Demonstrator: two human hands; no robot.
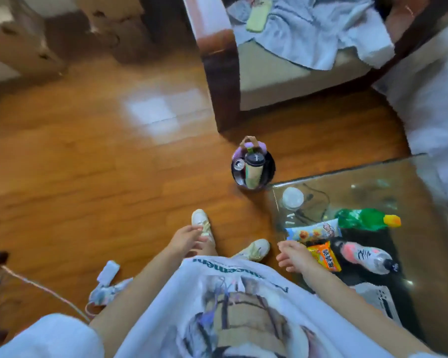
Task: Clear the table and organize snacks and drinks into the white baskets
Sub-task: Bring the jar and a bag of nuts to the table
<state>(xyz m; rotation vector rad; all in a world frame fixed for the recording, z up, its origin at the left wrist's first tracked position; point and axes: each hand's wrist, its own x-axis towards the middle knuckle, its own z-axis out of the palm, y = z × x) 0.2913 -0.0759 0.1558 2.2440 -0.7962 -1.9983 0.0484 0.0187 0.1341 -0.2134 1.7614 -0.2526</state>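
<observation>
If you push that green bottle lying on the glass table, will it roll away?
Probably. The green bottle lies on its side, and its round body would likely roll on the smooth glass table. It looks plastic, so it should not break easily. How full or heavy it is cannot be told.

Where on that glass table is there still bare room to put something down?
The far right part of the glass table looks bare, beyond the green bottle and right of the round white lid. The near left edge is crowded: a blue snack packet, an orange snack packet and a pink-labelled bottle lie close together beside the right hand.
</observation>
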